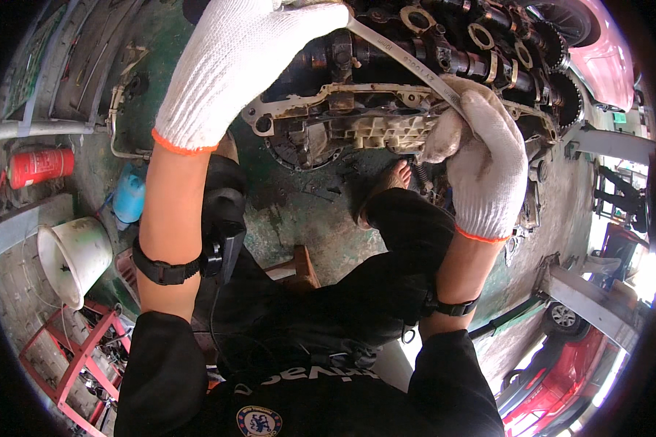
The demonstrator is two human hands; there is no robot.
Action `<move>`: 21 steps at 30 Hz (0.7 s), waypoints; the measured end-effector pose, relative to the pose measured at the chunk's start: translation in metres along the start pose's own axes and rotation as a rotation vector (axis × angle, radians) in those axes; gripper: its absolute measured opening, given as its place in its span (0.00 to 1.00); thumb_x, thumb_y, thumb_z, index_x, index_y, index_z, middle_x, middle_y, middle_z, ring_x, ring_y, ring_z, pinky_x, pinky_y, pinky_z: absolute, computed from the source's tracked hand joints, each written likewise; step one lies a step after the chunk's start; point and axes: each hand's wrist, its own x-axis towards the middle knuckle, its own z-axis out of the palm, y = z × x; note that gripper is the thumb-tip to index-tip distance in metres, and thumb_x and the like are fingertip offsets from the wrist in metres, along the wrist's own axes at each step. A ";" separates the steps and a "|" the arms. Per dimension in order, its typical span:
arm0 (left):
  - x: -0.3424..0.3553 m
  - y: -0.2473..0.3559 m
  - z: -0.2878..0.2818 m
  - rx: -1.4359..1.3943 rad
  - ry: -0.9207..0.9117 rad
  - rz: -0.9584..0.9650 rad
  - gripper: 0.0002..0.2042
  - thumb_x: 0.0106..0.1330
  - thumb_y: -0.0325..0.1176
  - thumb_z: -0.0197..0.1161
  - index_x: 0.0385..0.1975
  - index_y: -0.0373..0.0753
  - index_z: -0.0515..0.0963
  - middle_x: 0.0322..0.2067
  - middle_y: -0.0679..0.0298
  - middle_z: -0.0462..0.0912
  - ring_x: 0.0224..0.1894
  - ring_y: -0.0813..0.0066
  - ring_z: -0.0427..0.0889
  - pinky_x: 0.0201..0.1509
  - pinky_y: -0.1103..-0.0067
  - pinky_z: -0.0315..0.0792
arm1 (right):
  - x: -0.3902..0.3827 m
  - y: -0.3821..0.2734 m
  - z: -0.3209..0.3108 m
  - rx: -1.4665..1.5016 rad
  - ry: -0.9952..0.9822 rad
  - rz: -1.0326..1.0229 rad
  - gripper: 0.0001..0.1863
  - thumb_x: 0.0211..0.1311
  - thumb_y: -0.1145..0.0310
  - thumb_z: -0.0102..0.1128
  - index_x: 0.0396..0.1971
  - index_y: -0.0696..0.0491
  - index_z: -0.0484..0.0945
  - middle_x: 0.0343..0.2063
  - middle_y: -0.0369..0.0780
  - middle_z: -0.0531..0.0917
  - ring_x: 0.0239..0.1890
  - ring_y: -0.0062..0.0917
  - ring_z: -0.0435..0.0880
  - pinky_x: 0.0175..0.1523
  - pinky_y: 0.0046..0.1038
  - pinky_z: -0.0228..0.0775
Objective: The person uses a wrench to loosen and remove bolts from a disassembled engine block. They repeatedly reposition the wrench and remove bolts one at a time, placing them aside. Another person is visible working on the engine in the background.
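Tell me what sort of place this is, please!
Probably a car repair workshop: there's a dark, greasy metal engine with its inside parts showing, a long silver metal wrench, and a shiny red car at the lower right.

I see the engine across the floor's far edge, bucket along its left, car in its near-right corner.
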 end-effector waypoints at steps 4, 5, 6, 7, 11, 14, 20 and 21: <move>-0.001 0.003 -0.002 0.040 0.015 0.041 0.13 0.67 0.34 0.67 0.41 0.29 0.86 0.27 0.65 0.84 0.30 0.83 0.76 0.35 0.82 0.71 | 0.001 0.003 -0.001 -0.092 0.005 -0.230 0.15 0.74 0.79 0.44 0.48 0.73 0.79 0.26 0.47 0.84 0.25 0.25 0.82 0.36 0.22 0.75; 0.000 0.004 -0.005 0.019 -0.014 0.024 0.13 0.68 0.35 0.67 0.41 0.29 0.86 0.27 0.65 0.84 0.30 0.82 0.76 0.35 0.82 0.71 | 0.003 0.004 -0.001 -0.079 0.004 -0.299 0.15 0.74 0.82 0.42 0.48 0.73 0.78 0.28 0.47 0.85 0.26 0.25 0.83 0.37 0.22 0.76; 0.002 0.005 -0.006 -0.002 -0.044 0.007 0.13 0.68 0.35 0.67 0.40 0.29 0.86 0.26 0.65 0.84 0.30 0.82 0.76 0.35 0.82 0.71 | 0.003 0.004 -0.002 0.184 0.003 -0.133 0.16 0.73 0.84 0.40 0.49 0.73 0.78 0.28 0.48 0.85 0.27 0.26 0.84 0.38 0.23 0.77; 0.004 0.005 -0.011 -0.057 -0.100 -0.025 0.13 0.68 0.35 0.66 0.40 0.29 0.86 0.26 0.65 0.83 0.30 0.82 0.76 0.35 0.82 0.71 | 0.004 0.005 -0.003 0.464 0.004 -0.018 0.16 0.73 0.85 0.39 0.49 0.74 0.77 0.29 0.48 0.85 0.27 0.26 0.85 0.39 0.23 0.78; 0.014 0.001 -0.003 -0.072 -0.046 -0.087 0.13 0.68 0.36 0.66 0.38 0.29 0.86 0.25 0.65 0.83 0.30 0.82 0.76 0.35 0.81 0.71 | 0.004 0.013 -0.002 0.356 0.278 -0.031 0.15 0.76 0.83 0.41 0.51 0.73 0.75 0.33 0.50 0.86 0.32 0.29 0.86 0.41 0.26 0.81; 0.007 -0.003 0.000 0.013 -0.019 0.035 0.14 0.68 0.36 0.65 0.39 0.28 0.86 0.26 0.64 0.84 0.30 0.81 0.77 0.36 0.80 0.72 | 0.006 0.014 -0.008 0.560 -0.032 -0.033 0.14 0.75 0.82 0.43 0.52 0.69 0.76 0.38 0.51 0.86 0.32 0.28 0.87 0.41 0.29 0.84; 0.000 -0.001 0.000 0.073 0.022 0.088 0.15 0.68 0.37 0.66 0.40 0.28 0.86 0.28 0.61 0.86 0.31 0.79 0.80 0.38 0.79 0.73 | -0.004 0.004 0.016 0.411 -0.353 0.025 0.10 0.69 0.73 0.60 0.46 0.61 0.83 0.31 0.46 0.89 0.27 0.23 0.89 0.33 0.24 0.85; 0.001 0.001 0.000 0.079 0.027 0.093 0.15 0.68 0.37 0.66 0.40 0.28 0.86 0.28 0.61 0.87 0.31 0.78 0.80 0.38 0.79 0.74 | -0.009 0.002 0.027 0.427 -0.439 0.117 0.09 0.68 0.73 0.62 0.44 0.59 0.85 0.31 0.44 0.90 0.28 0.22 0.90 0.35 0.23 0.84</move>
